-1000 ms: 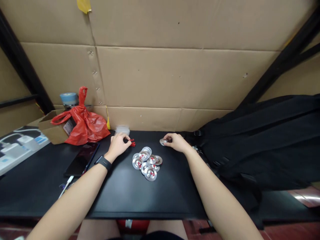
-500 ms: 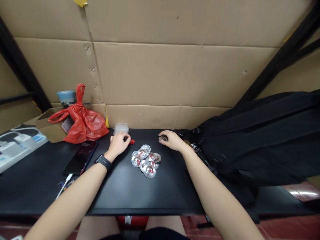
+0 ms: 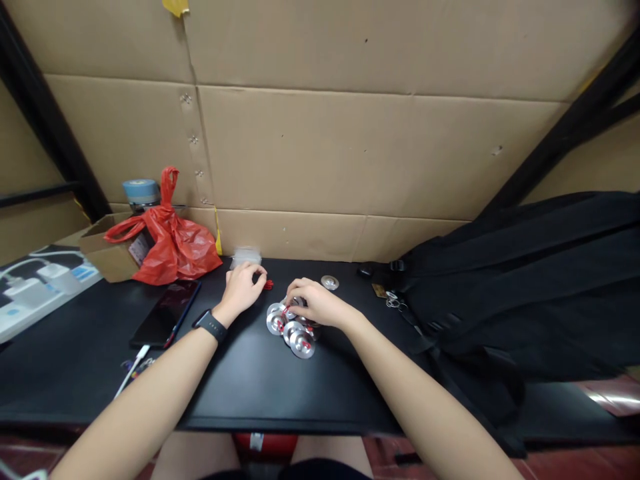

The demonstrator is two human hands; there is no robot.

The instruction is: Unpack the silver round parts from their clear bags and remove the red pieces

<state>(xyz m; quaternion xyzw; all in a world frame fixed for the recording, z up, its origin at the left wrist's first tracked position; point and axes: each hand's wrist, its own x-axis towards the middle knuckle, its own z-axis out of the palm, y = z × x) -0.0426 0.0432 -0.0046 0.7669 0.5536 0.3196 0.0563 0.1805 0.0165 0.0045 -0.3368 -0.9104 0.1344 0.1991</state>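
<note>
My left hand (image 3: 243,289), with a black watch at its wrist, rests on the black table; its thumb and forefinger meet in a pinch. Just beside those fingertips lies a small bundle of red cords (image 3: 269,285); whether the pinch holds any of it is unclear. My right hand (image 3: 314,301) reaches over a pile of silver finger cymbals (image 3: 303,344) with red cord loops. Its fingers close on one cymbal (image 3: 289,312) at the top of the pile, hiding part of it. Behind that hand, a single finger cymbal (image 3: 329,283) lies apart.
A clear plastic packet (image 3: 246,257) stands behind my left hand. To the left are a phone (image 3: 167,313), a red plastic bag (image 3: 177,247), a cardboard box (image 3: 113,257) and a power strip (image 3: 75,283). A black backpack (image 3: 520,287) and keys (image 3: 395,300) occupy the right.
My right hand has let go of a finger cymbal, which now lies behind it, and has moved left onto the pile. My left hand keeps nearly the same place and pinch.
</note>
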